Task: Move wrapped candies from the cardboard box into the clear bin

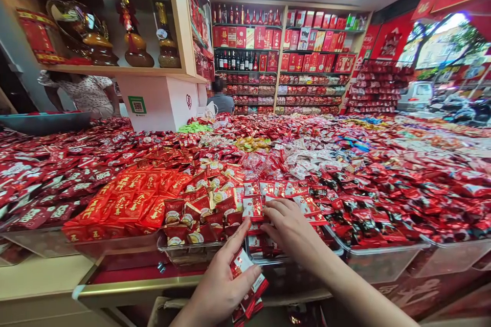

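Observation:
My left hand (218, 286) is low at the counter's front edge and grips a small stack of red-and-white candy packets (247, 286). My right hand (293, 230) reaches forward into a clear plastic bin (333, 245), fingers curled down on the same red-and-white packets (255, 207) piled in it. Whether the right fingers have closed on a packet is hidden by the hand's back.
A wide display of wrapped sweets fills the counter: orange-red packets (130, 204) at left, black-and-red ones (364, 214) at right. A brass-edged counter rail (138, 286) runs below. A person (86, 92) stands behind the counter at left, another (220, 99) further back near red gift-box shelves (284, 56).

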The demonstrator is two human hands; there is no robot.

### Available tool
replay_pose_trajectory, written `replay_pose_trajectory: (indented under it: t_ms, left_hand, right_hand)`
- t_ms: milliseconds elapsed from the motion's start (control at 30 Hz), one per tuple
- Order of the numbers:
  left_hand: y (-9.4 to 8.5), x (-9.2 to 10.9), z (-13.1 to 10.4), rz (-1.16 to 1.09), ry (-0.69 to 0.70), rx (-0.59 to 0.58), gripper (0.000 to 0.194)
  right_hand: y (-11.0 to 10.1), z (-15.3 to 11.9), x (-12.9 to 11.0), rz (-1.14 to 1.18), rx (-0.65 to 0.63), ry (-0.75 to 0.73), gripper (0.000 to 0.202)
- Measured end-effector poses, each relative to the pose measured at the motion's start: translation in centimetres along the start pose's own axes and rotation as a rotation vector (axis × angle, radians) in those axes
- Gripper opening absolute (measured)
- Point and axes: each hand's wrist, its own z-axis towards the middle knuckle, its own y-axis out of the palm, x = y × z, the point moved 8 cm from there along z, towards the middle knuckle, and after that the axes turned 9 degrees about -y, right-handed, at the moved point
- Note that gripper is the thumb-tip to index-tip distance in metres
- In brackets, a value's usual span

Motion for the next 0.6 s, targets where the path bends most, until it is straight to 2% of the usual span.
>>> replay_pose_trajectory:
  t_ms: [167, 300, 400, 467, 533, 600]
  left_hand:
    - [-0.2, 0.0, -0.1, -0.042, 0.012, 0.014, 0.063]
    - [-0.6, -0.2, -0.1, -0.067, 0.025, 0.029, 0.062]
    - [-1.2, -0.1, -0.5, -0.166, 0.033, 0.126, 0.048]
    - [-1.2, -0.1, -1.1, -0.299, 0.015, 0.202, 0.036]
    - [-0.9, -0.1, -1.8, -0.397, 0.018, 0.286, 0.031]
    - [-0.4, 0.2, -2.5, -0.397, 0.067, 0.371, 0.031]
  right_hand:
    - [0.2, 0.0, 0.7, 0.057, -0.02, 0.015, 0.031]
    - [-0.4, -0.3, 1.0, 0.086, 0.031, 0.014, 0.041]
    - [-1.5, -1.3, -0.4, 0.134, 0.127, -0.028, 0.031]
    - [-2.0, -2.5, -1.9, 0.258, 0.193, -0.032, 0.023]
    - [-1.7, -3.9, -3.4, 0.436, 0.232, -0.006, 0.028]
    - [-0.6, -5.2, -4.3, 0.576, 0.235, 0.047, 0.037]
